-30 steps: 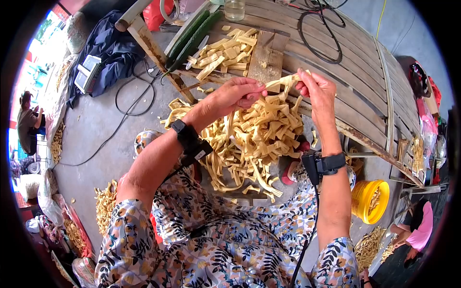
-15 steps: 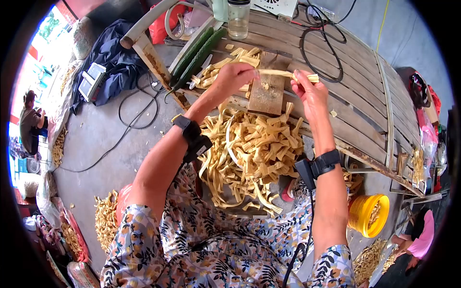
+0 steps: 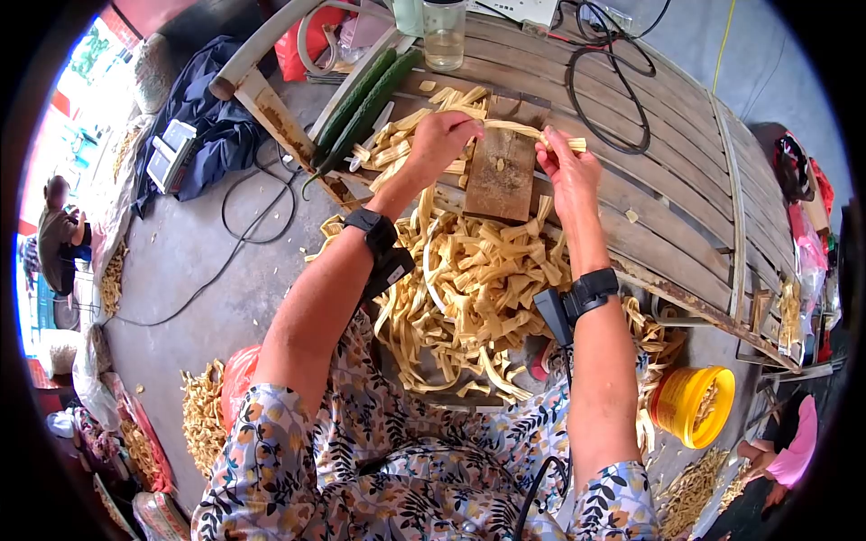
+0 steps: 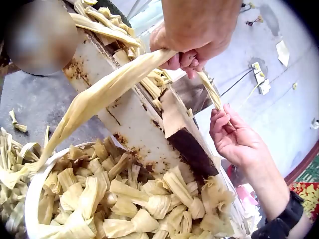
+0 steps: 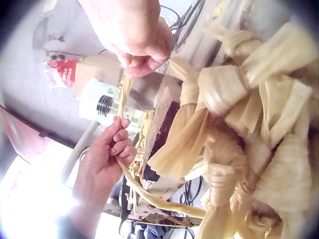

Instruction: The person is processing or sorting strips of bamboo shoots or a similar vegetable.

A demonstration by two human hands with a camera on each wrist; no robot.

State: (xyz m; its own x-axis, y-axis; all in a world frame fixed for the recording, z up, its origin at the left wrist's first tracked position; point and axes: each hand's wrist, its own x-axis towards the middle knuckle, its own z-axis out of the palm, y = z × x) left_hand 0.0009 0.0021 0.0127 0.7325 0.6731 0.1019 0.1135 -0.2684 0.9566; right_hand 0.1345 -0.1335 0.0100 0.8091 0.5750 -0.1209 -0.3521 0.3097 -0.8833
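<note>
A pale yellow strip (image 3: 516,129) is stretched between the two hands above a wooden block (image 3: 499,180). The left hand (image 3: 440,144) pinches it at one side, and a long tail of the strip (image 4: 99,94) hangs from that hand over the pile in the left wrist view. The right hand (image 3: 570,171) grips the other end, whose short tip sticks out past the fingers. Below both hands lies a heap of knotted yellow strips (image 3: 496,270) in a white-rimmed container (image 4: 34,199). Cut yellow pieces (image 3: 397,135) lie beside the block.
Two long green cucumbers (image 3: 361,108) and a glass jar (image 3: 444,38) rest on the slatted wooden bench (image 3: 667,180), with a coiled black cable (image 3: 577,90). A yellow bucket (image 3: 693,406) stands at the right. A seated person (image 3: 61,239) is far left.
Since a second ago the hands have moved slightly away from the body, and the strip between them has been drawn straighter. Over the last half second both hands have shifted little.
</note>
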